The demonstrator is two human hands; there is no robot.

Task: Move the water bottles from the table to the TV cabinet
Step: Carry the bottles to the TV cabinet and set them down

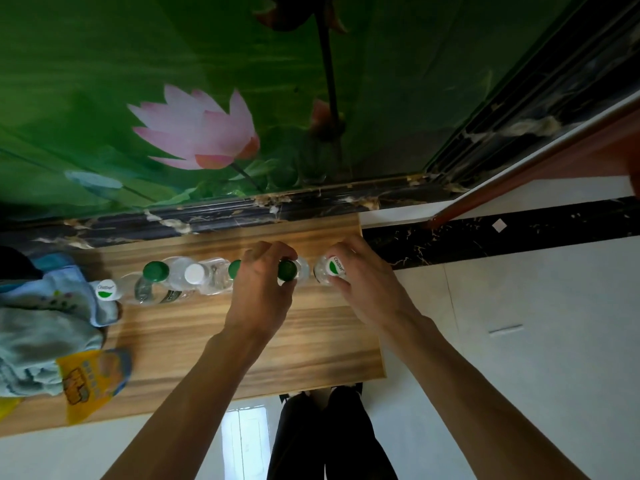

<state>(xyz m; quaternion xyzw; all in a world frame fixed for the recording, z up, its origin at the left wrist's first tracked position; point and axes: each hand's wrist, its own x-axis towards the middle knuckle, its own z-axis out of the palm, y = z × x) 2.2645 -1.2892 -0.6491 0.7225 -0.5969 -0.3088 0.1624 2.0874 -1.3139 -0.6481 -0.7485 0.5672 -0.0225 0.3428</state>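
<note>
Wood-grain TV cabinet top, bottles lined up in a row along its back edge near the lotus wall mural. Left hand grip closed around a green-capped bottle, fingers curled over the cap. Right hand grip closed on the rightmost bottle, white cap with green leaf logo, at the cabinet's right end. Four more bottles stand to the left, touching or just beside each other, caps green and white. Light blue cloth and yellow packet at far left.
</note>
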